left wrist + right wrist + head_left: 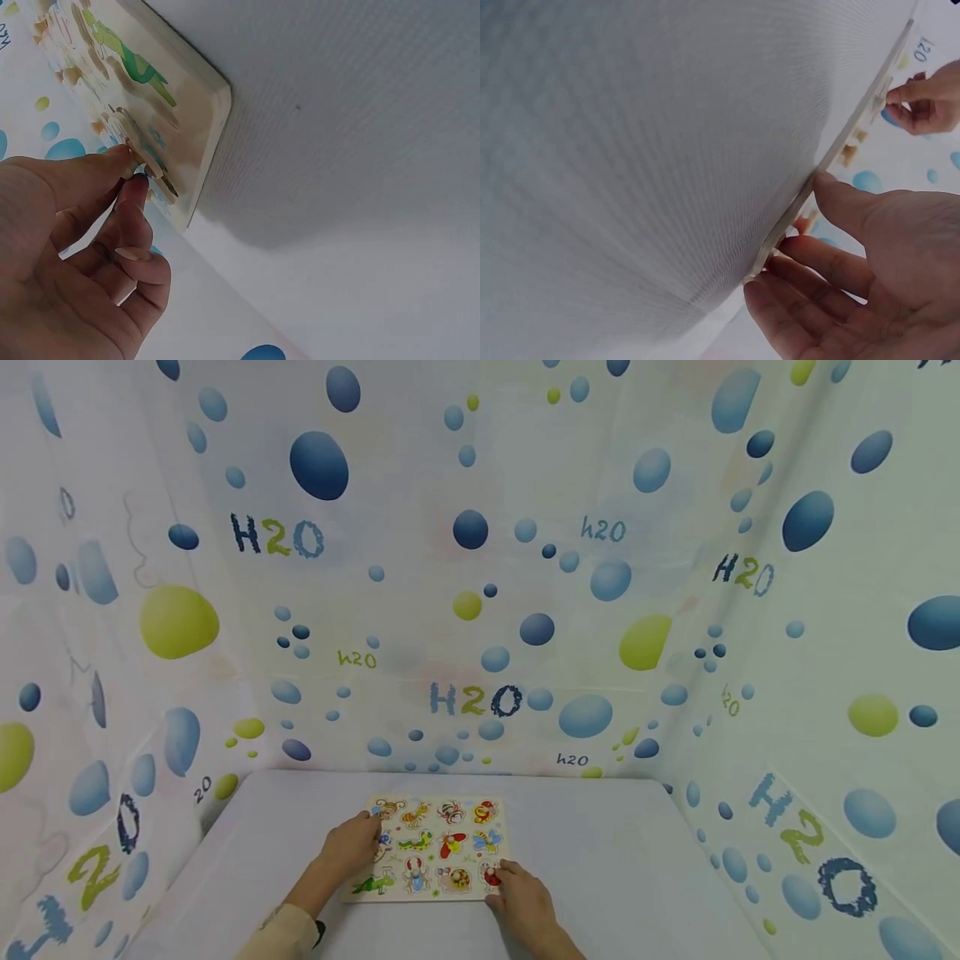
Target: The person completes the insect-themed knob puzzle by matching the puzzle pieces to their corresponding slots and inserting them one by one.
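A wooden insect puzzle board (471, 828) lies flat on the table, filled with rows of colourful pieces. At its left side my left hand (352, 845) pinches a small puzzle piece (142, 150) between thumb and index finger. That piece sits tilted at the board's surface in the left wrist view, near the green grasshopper piece (135, 64); its picture is mostly hidden. My right hand (528, 902) holds the board's near right corner, thumb against the front edge and fingers along the right edge. A ladybug piece (491, 875) lies right beside those fingertips.
The table (600, 843) has a white cover that extends around the board. Behind it and on both sides hang white curtains (420, 618) printed with blue and green spots and H2O lettering.
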Demonstrator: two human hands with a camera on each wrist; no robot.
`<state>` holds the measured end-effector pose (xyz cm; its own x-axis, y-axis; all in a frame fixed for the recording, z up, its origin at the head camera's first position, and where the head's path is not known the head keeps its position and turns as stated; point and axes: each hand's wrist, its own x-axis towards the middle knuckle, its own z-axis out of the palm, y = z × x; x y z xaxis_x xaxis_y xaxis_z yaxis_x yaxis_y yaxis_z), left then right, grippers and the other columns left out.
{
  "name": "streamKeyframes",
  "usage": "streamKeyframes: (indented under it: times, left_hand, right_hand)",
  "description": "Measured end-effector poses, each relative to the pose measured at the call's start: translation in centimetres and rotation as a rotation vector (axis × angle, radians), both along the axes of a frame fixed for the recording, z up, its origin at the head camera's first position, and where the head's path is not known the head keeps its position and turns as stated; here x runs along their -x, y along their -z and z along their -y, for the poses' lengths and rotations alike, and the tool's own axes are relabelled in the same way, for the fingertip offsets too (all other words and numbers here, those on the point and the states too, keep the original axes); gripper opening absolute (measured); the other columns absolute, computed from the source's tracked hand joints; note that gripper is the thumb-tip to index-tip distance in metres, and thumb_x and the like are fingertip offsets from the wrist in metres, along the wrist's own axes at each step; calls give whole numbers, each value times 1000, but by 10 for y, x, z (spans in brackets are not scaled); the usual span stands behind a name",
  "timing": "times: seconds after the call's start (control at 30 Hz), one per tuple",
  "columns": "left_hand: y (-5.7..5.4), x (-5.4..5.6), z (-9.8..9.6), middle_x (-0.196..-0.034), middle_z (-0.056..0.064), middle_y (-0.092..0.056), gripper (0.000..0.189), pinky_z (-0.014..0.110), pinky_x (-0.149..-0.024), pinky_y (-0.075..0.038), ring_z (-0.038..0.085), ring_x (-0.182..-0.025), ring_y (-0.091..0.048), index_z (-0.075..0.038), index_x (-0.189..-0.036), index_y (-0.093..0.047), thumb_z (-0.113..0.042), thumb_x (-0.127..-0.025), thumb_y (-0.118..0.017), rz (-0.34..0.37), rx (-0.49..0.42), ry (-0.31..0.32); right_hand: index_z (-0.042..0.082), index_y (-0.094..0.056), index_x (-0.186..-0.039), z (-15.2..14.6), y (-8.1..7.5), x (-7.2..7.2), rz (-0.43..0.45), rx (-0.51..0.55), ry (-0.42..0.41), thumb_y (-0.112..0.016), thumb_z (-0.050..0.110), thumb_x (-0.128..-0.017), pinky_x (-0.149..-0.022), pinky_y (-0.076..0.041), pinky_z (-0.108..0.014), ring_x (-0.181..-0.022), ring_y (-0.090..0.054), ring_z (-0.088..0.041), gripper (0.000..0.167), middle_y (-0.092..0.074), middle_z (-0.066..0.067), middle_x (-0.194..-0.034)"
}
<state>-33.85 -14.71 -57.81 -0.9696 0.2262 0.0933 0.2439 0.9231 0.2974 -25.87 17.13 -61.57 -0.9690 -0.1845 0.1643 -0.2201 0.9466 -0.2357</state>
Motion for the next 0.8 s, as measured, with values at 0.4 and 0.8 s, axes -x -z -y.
streamKeyframes:
  times: [0.4,0.8]
  left_hand:
    - [6,5,0,-84,2,-53,15,37,-64,-51,17,-73,-49,-11,-86,-63,-7,-93,-76,-2,11,13]
    - [5,2,1,-85,2,-54,15,39,-64,-53,16,-71,-51,-11,-86,-61,-6,-96,-72,-20,-6,32]
  right_hand:
    - [6,-75,-119,2,-4,-2,37,8,17,-83,41,-87,-93,-59,-44,-119,-68,-30,48,-69,-7,-133]
    - [6,-76,-117,1,-5,-3,5,18,4,-84,41,-86,-91,-60,-44,-116,-70,-30,47,-69,-7,-132]
